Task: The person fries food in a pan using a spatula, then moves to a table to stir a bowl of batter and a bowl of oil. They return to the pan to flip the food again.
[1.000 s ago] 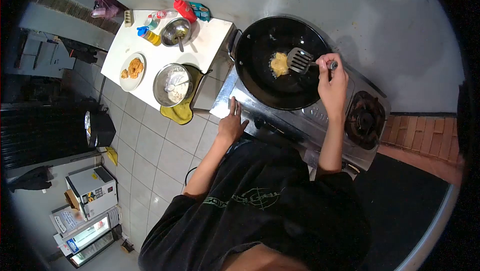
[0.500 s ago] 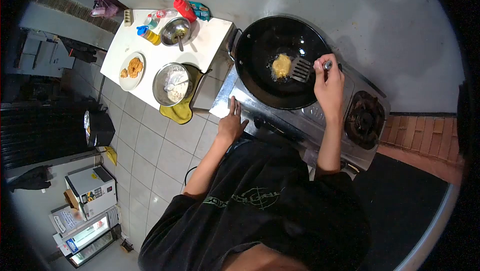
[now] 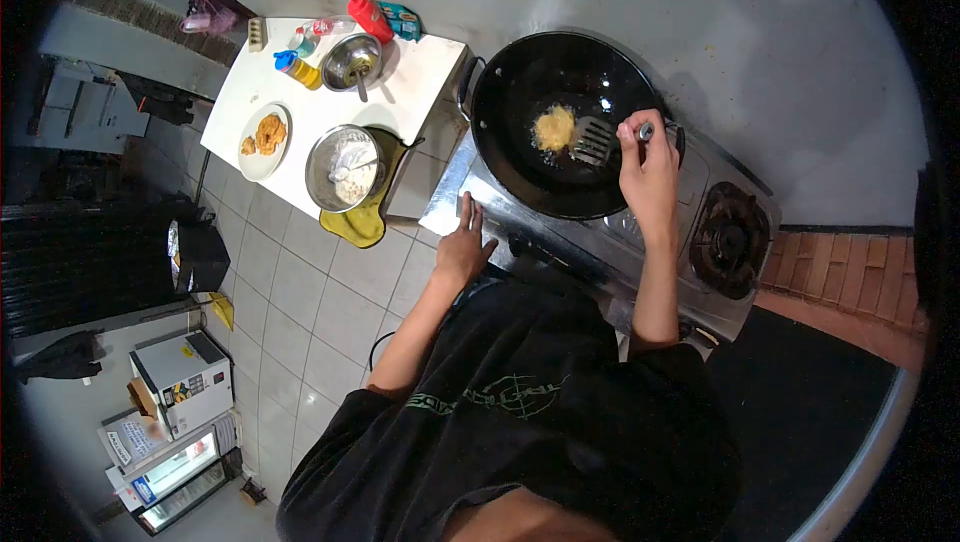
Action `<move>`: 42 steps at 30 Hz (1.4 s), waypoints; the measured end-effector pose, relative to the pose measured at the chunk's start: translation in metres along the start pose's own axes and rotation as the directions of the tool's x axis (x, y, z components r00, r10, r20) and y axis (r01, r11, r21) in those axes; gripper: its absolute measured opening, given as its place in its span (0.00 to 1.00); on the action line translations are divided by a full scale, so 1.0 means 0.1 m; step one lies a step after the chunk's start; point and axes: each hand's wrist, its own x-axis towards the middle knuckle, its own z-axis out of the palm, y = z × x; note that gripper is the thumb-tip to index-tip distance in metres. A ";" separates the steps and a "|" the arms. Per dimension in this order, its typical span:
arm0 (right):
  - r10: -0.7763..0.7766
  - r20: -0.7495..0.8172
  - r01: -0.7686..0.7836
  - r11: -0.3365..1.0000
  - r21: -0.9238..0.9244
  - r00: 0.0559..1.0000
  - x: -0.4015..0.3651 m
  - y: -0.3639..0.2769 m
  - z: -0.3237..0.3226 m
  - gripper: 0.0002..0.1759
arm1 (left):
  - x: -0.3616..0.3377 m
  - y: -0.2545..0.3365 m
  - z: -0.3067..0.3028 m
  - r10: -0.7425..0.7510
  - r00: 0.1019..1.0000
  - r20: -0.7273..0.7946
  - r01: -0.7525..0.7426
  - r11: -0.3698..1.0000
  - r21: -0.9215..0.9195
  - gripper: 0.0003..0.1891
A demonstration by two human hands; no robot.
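Observation:
My right hand [image 3: 650,157] is wrapped round the handle of a slotted spatula [image 3: 594,141], reaching in over a large black wok [image 3: 545,187]. The spatula's blade is right at the edge of a yellow, battered piece of food [image 3: 554,129], with small bubbles of oil around it. The wok sits on a steel gas stove [image 3: 600,247]. Down at the stove's front left edge, my left hand [image 3: 465,247] rests with fingers stretched out on the metal, holding nothing.
On the white table [image 3: 410,72] to the left stand a metal bowl of flour [image 3: 345,169], another metal bowl [image 3: 351,63], a plate of fried food [image 3: 264,142] and several bottles. A yellow cloth [image 3: 355,227] hangs off its edge. A bare burner [image 3: 732,240] lies right of the wok.
The spatula and my right hand have shifted slightly left, and the food has moved a little left in the wok. My left hand stays in place.

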 end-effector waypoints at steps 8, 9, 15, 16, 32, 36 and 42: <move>0.043 -0.075 -0.046 0.998 -0.038 0.996 0.00 0.08 0.01 0.08 | 0.00 -0.01 0.04 -0.003 1.000 -0.022 0.003 1.000 -0.014 0.42; 0.006 -0.091 -0.011 0.998 -0.054 0.996 0.00 0.08 0.01 0.09 | 0.01 -0.02 0.05 -0.003 1.000 -0.027 0.002 1.000 -0.022 0.42; 0.093 -0.087 -0.094 0.996 -0.001 0.992 0.00 0.03 -0.01 0.09 | 0.01 -0.02 0.05 -0.003 1.000 -0.024 0.002 0.999 -0.035 0.42; 0.094 -0.086 -0.094 0.996 -0.001 0.992 -0.01 0.05 0.00 0.09 | 0.01 -0.01 0.04 -0.003 1.000 -0.024 0.003 0.999 -0.036 0.42; 0.025 -0.114 -0.032 0.998 -0.058 0.993 -0.01 0.02 0.02 0.11 | 0.01 0.03 -0.02 -0.026 1.000 0.011 0.026 0.999 -0.021 0.43; 0.051 -0.116 -0.050 0.999 0.013 0.992 -0.01 0.06 0.04 0.14 | 0.01 0.05 -0.03 -0.050 0.998 0.023 0.050 0.999 -0.001 0.43; 0.068 -0.101 -0.068 0.998 -0.006 0.993 -0.04 0.00 -0.01 0.16 | 0.02 0.04 -0.02 -0.045 0.999 0.021 0.045 0.999 0.006 0.43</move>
